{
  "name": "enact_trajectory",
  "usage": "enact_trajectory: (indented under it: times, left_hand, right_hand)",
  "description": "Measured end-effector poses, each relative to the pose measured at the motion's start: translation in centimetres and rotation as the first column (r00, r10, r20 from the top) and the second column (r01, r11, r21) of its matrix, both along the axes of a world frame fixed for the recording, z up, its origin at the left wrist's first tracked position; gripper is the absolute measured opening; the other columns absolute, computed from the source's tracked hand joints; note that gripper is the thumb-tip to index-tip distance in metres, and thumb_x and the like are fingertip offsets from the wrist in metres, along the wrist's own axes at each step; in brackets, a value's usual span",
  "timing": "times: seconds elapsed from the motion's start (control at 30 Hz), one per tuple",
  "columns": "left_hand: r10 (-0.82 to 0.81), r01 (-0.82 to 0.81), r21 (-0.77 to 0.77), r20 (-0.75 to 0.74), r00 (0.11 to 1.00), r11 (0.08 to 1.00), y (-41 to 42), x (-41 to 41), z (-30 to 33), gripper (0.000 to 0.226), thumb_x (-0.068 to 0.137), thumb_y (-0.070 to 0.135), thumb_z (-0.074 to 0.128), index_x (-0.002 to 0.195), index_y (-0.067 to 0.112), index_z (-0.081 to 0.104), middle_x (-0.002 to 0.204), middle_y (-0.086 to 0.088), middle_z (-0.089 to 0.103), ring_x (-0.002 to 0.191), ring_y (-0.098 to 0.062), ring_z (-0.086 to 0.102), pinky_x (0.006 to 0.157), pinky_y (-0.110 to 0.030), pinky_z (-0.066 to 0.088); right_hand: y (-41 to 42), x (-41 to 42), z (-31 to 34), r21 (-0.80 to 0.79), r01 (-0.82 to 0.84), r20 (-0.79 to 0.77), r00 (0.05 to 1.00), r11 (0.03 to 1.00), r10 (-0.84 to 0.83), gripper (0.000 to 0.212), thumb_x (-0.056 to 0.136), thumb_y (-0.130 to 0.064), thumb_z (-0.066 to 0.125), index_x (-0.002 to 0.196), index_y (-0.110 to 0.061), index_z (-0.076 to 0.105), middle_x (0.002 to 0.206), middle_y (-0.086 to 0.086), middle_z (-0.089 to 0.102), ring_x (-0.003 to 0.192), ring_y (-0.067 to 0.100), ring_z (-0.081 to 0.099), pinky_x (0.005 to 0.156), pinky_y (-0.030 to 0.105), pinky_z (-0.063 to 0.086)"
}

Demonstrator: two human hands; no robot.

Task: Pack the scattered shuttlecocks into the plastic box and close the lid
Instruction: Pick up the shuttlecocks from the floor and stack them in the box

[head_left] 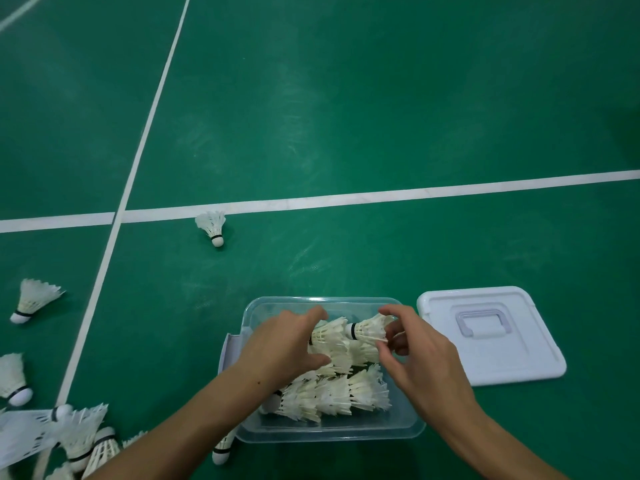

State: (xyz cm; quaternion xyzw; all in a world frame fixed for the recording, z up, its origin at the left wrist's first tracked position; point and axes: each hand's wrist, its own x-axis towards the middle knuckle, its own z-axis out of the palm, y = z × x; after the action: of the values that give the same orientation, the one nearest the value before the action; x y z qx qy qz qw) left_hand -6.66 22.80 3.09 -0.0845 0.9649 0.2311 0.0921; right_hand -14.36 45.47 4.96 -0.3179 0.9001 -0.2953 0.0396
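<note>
- My left hand (284, 344) curls its grip around a stack of shuttlecocks (329, 341) lying over the far half of the plastic box (332, 433).
- My right hand (420, 351) pinches the feather skirt of the end shuttlecock (369, 328) in that same stack, fingers bent.
- A second nested row (332, 398) lies in the near half of the box.
- The white lid (490, 336) lies flat on the floor (346, 98), just right of the box.
- Loose on the floor: one shuttlecock (212, 225) by the court line, two at the left, a heap (79, 441) at lower left I cannot count, and one against the box's near-left corner.
</note>
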Motion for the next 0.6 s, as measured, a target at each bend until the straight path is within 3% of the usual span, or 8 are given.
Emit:
enact_trajectory:
  times: [0.27, 0.43, 0.53, 0.6]
  left_hand:
    - [0.021, -0.025, -0.091, -0.038, 0.999, 0.996, 0.2, -0.9, -1.5, 0.054, 0.092, 0.053, 0.073, 0.138, 0.033, 0.055, 0.105, 0.004, 0.077, 0.096, -0.016, 0.072, 0.085, -0.039, 0.061]
    - [0.063, -0.066, -0.069, -0.047, 0.997, 0.995, 0.0, -1.3, -2.1, 0.05, 0.09, 0.056, 0.073, 0.133, 0.034, 0.06, 0.1, 0.006, 0.076, 0.091, -0.015, 0.072, 0.083, -0.039, 0.061]
    - [0.075, -0.076, -0.032, -0.037, 0.997, 0.997, -0.1, -1.3, -2.3, 0.052, 0.089, 0.055, 0.075, 0.134, 0.032, 0.06, 0.102, 0.005, 0.076, 0.09, -0.014, 0.072, 0.084, -0.038, 0.061]
    - [0.066, -0.066, -0.012, -0.025, 0.998, 0.998, 0.0, -1.2, -2.2, 0.057, 0.087, 0.057, 0.076, 0.135, 0.031, 0.059, 0.103, 0.004, 0.076, 0.09, -0.014, 0.071, 0.084, -0.037, 0.061]
  right_hand:
    - [-2.7, -1.2, -1.7, 0.084, -0.073, 0.187, 0.981, 0.994, 0.057, 0.056, 0.096, -0.014, 0.073, 0.14, -0.035, 0.047, 0.098, -0.019, 0.062, 0.09, 0.002, 0.063, 0.083, 0.028, 0.058]
    - [-4.4, -0.9, -2.6, 0.226, -0.053, 0.055, 0.998, 0.973, 0.042, 0.054, 0.096, -0.017, 0.075, 0.138, -0.033, 0.044, 0.102, -0.009, 0.073, 0.087, 0.013, 0.07, 0.073, 0.035, 0.059]
    - [-5.0, -0.5, -3.2, 0.325, -0.033, -0.04, 0.998, 0.945, 0.049, 0.057, 0.094, -0.016, 0.077, 0.135, -0.033, 0.041, 0.088, -0.004, 0.075, 0.07, 0.013, 0.068, 0.06, 0.033, 0.059]
    - [-5.0, -0.5, -3.1, 0.326, -0.026, -0.03, 0.999, 0.945, 0.038, 0.055, 0.094, -0.022, 0.078, 0.135, -0.032, 0.042, 0.088, -0.002, 0.074, 0.072, 0.014, 0.069, 0.061, 0.032, 0.059]
